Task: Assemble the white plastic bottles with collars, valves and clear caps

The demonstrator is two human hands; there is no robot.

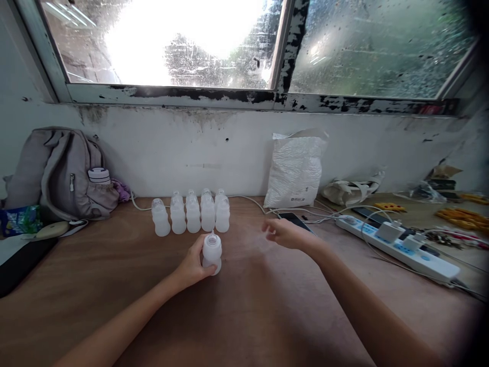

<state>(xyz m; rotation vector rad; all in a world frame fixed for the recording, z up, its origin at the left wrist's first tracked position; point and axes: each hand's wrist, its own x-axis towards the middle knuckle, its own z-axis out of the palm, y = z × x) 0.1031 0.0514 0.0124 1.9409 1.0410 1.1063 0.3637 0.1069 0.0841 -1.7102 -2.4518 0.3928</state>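
Note:
My left hand (195,262) is wrapped around a frosted white baby bottle (212,252), which stands on the brown table with its pointed nipple uncovered on top. Bare of anything I can see, my right hand (284,232) hovers over the table to the right of the bottle, its fingers loosely curved and apart. Behind the held bottle, several similar white bottles (193,216) with clear domed caps stand upright in a row. A dark phone (296,220) lies just beyond my right hand, partly hidden by it.
A grey backpack (71,176) leans at the left wall, with a black flat item (28,265) before it. A white padded bag (296,171) stands against the wall. On the right lie a power strip (401,250) with cables and a cloth bag (351,191).

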